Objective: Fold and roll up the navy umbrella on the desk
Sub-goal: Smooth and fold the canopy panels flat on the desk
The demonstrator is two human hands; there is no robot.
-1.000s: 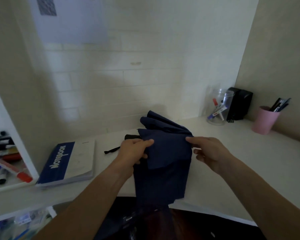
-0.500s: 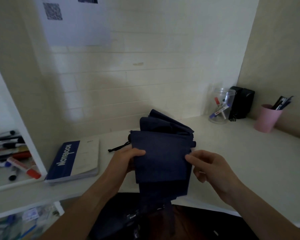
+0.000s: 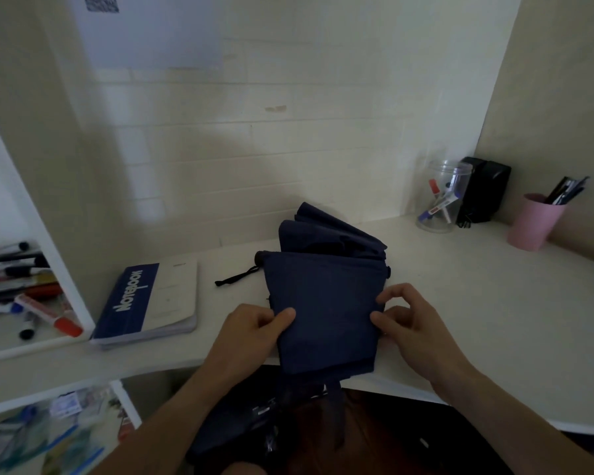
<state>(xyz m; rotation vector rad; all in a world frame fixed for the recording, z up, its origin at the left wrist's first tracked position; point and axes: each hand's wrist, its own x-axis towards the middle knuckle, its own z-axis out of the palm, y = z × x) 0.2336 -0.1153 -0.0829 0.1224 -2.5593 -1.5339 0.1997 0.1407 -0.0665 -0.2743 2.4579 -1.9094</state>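
The navy umbrella (image 3: 324,303) lies collapsed on the white desk (image 3: 460,303), its cloth panels stacked in flat pleats and its lower part hanging over the front edge. A black wrist strap (image 3: 235,278) trails from its far left end. My left hand (image 3: 254,332) pinches the left edge of the top panel between thumb and fingers. My right hand (image 3: 403,318) pinches the right edge with thumb and curled fingers. The umbrella's handle and shaft are hidden under the cloth.
A blue and white notebook (image 3: 148,303) lies left of the umbrella. Markers fill a shelf (image 3: 21,296) at far left. At the back right stand a clear jar of markers (image 3: 441,197), a black box (image 3: 484,190) and a pink pen cup (image 3: 534,222).
The top navy panel has been pulled flat and smooth over the stack. Both hands slid down its side edges toward me, and the view rose slightly.
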